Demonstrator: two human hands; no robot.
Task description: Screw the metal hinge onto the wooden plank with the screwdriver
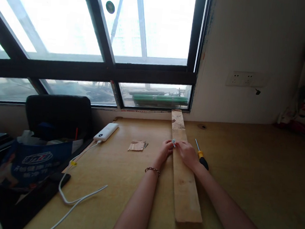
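Note:
A long wooden board (185,182) lies on the table, its far end close to the window. Over its left edge, a small silvery metal piece (174,143) sits between my fingers; its exact kind is too small to make out. My left hand (166,151) pinches it from the left side of the board. From the right, my right hand (186,154) rests on the board with its fingertips closed at the same piece. A screwdriver (202,159) with a yellow and black handle lies just right of the board.
Left of the board are a small thin wooden piece (136,146) and several screws or nails (146,145). A white power bank (106,131) with a white cable (76,201) lies near the table's left edge. Beyond that edge stand a black chair (59,114) and a blue bag (36,164).

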